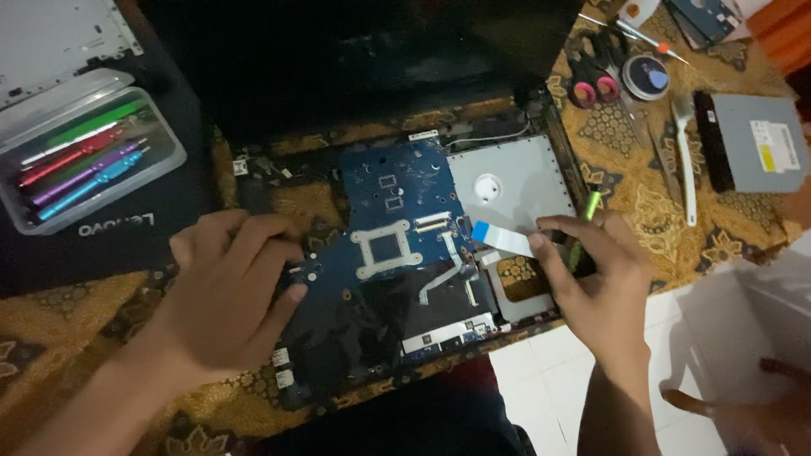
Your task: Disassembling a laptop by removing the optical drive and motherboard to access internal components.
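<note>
Right grip point(591, 270) pinching white ribbon cable point(504, 240), left grip point(232, 287) spread flat on blue motherboard point(397, 253), brush point(686, 160) nearby

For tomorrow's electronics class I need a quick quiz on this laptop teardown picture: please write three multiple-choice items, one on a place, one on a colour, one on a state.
1. Where does the clear case of coloured tools lie?
A. at upper left
B. at lower right
C. on the white floor tiles

2. What colour is the circuit board?
A. red
B. blue
C. yellow

3. What is the right hand doing?
A. lying flat and empty
B. holding scissors
C. pinching the flat ribbon cable

Answers:
1 A: the case sits at the upper left, beside the dark laptop lid.
2 B: the board under the left hand is plainly blue.
3 C: its fingertips close on the white cable with the blue end.
</note>
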